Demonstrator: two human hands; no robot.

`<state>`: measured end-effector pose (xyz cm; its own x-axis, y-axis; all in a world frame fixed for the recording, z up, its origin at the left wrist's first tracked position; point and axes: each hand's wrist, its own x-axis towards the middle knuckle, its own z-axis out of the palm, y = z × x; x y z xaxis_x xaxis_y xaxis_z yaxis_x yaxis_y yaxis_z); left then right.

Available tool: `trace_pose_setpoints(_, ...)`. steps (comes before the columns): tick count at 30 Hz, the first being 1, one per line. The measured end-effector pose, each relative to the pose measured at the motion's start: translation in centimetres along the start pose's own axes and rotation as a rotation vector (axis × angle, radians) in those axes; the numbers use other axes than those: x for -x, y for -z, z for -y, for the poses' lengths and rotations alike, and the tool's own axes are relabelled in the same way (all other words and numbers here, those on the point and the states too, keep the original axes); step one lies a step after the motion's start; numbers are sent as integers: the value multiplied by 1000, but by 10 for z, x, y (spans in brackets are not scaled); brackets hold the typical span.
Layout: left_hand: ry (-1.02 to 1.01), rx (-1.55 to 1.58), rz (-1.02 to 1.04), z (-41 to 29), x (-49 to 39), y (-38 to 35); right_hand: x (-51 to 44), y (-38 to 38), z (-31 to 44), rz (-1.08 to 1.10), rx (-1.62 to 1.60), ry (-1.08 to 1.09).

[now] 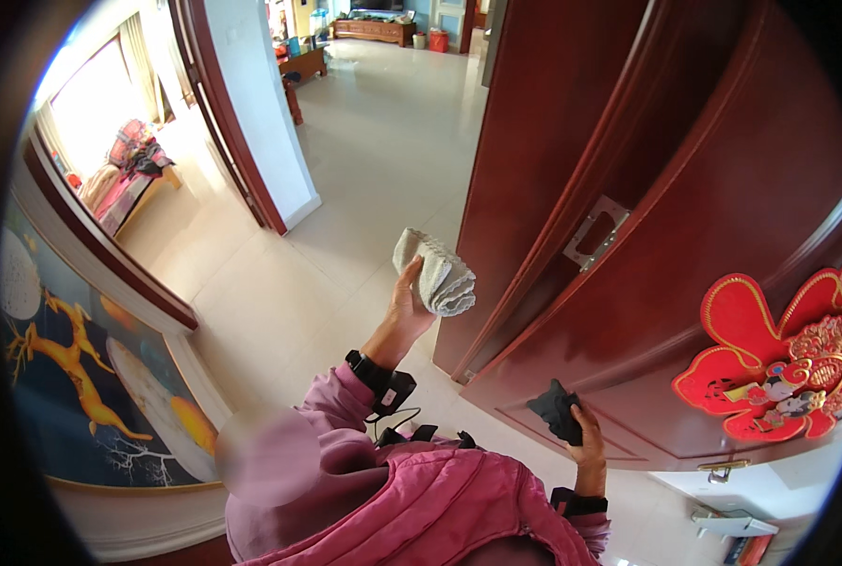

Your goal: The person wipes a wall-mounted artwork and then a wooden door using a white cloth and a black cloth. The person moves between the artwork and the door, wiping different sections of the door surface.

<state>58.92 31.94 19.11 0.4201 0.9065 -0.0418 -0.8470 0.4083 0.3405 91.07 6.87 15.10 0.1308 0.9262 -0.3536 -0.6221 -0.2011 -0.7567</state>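
My left hand (410, 304) is raised near the middle of the view, closed around a folded light grey cloth (436, 274) with scalloped edges. Lower right, my right hand (588, 437) grips a crumpled dark cloth (557, 412), held in front of the dark red door. The two hands are well apart, and each cloth hangs free of the floor.
A dark red wooden door (675, 269) with a red and gold decoration (782, 361) stands on the right. A framed deer picture (74, 368) is on the left wall. Tiled floor (371, 163) leads to a room with a low wooden cabinet (375, 30).
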Motion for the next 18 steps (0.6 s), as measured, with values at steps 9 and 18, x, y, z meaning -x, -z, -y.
trace_pose_setpoints(9,-246,-347,-56,-38,-15,-73,15,-16,13,33,36,104)
trace_pose_setpoints(18,-807,-516,186,-84,-40,-206,25,-1,11,67,56,132)
